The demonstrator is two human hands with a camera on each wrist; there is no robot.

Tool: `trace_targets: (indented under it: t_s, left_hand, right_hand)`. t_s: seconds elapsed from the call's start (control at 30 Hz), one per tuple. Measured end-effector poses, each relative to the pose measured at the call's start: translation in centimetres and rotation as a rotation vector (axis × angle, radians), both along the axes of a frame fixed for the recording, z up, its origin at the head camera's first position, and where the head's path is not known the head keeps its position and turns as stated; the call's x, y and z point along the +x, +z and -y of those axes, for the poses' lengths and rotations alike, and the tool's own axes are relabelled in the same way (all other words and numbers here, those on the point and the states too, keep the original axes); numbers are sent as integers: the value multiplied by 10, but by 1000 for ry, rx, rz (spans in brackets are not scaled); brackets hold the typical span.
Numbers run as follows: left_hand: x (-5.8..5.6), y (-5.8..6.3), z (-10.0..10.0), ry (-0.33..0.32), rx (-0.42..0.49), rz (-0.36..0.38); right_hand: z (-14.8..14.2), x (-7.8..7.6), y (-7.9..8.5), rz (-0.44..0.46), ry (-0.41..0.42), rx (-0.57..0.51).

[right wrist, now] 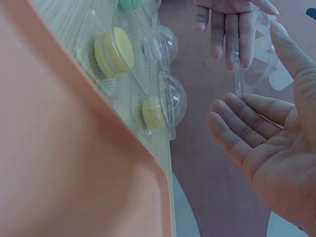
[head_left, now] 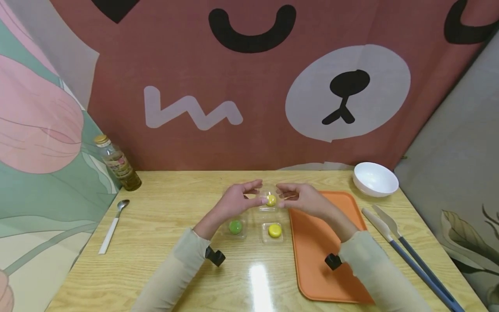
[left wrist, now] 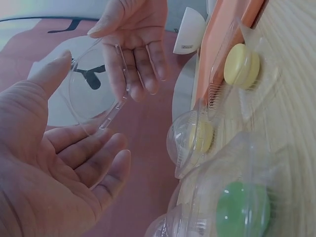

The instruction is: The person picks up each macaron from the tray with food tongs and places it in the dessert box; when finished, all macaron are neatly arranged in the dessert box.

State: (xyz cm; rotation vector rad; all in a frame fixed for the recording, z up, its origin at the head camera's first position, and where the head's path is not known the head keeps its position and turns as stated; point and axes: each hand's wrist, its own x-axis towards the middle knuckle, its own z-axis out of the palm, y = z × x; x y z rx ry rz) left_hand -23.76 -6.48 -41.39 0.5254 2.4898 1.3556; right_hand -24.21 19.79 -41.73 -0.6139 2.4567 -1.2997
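My left hand and right hand face each other above the far middle of the table. Between them, both hands hold a clear plastic lid with a round dome, thumbs and fingers at its edges. Below it, a yellow macaron sits in a clear plastic box. Nearer me, another yellow macaron lies in a clear box, and a green macaron lies in one to its left. Part of another clear dome shows at the bottom of the left wrist view.
An orange tray lies under my right forearm. Right of it is a long tool with two flat ends and blue handles; a white bowl stands behind. On the left are a bottle and a white-handled spoon.
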Motion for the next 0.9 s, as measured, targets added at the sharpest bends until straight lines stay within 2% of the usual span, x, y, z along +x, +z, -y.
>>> trace_targets:
  t_s: [0.13, 0.3, 0.53, 0.77, 0.9]
  left_hand:
    - [2, 0, 1, -24, -11, -25]
    - [4, -2, 3, -77, -56, -105]
    - [11, -7, 4, -169, -223, -156]
    - [20, -10, 6, -200, -310, -197]
    - [25, -17, 4, -195, -382, -224]
  right_hand:
    - [1, 3, 0, -43, 5, 51]
    - [4, 10, 1, -146, 1, 114]
    - [3, 22, -8, -272, 15, 235]
    - [6, 33, -15, -357, 53, 301]
    - [7, 39, -18, -352, 69, 344]
